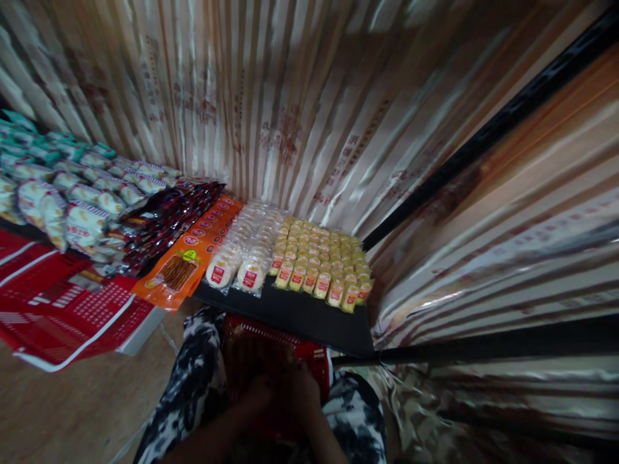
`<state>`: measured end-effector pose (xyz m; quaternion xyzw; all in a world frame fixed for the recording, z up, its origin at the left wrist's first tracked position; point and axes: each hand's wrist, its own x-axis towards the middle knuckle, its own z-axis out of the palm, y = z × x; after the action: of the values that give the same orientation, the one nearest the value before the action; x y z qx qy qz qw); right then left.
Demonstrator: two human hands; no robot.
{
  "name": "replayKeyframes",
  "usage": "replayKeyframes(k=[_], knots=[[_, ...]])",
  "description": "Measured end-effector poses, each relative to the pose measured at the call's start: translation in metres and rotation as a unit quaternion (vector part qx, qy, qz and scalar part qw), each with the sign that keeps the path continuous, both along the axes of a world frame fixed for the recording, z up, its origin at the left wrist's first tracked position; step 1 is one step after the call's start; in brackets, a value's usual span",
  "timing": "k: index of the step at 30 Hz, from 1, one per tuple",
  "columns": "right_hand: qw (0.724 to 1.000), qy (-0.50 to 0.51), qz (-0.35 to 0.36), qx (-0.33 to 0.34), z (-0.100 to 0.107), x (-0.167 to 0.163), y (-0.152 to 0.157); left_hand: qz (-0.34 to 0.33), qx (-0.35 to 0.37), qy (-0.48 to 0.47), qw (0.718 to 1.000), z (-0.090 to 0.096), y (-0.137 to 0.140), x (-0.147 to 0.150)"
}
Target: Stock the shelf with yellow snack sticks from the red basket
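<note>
A red plastic basket [319, 361] stands between my knees, in deep shade. Both hands are down in it, close together. My left hand [261, 388] and my right hand [304, 385] look closed, fingers curled in at a brownish heap [261, 351] whose kind is too dark to tell. Just beyond the basket is a black shelf [300, 316]. On it, small yellow packaged snacks [322, 267] stand in rows, beside two rows of clear-wrapped round white cakes or crackers [250, 274]. An orange snack packet [188, 251] lies left of these.
Dark red packets [167, 222] and white-and-green snack bags [87, 200] fill the shelf's left part. Red baskets [62, 303] stand below on the tiled floor [53, 412]. Pleated printed sheeting [290, 96] hangs behind, with black poles [464, 151] at the right.
</note>
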<state>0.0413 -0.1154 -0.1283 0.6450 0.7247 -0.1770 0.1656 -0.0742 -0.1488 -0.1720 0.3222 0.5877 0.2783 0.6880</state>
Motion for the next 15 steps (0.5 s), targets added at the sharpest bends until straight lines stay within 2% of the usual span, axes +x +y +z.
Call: replayKeyframes(k=[5,10,15], knots=[[0.996,0.078,0.026,0.025,0.028,-0.013,0.0,0.003,0.077,0.014,0.997,0.013,-0.006,-0.003],[0.972,0.226,0.038,0.048,0.058,-0.019,-0.006,0.017,0.117,0.047,0.992,0.023,-0.012,-0.003],[0.953,0.289,-0.02,0.09,0.069,-0.019,-0.009,0.035,0.127,0.087,0.987,0.039,-0.014,-0.013]])
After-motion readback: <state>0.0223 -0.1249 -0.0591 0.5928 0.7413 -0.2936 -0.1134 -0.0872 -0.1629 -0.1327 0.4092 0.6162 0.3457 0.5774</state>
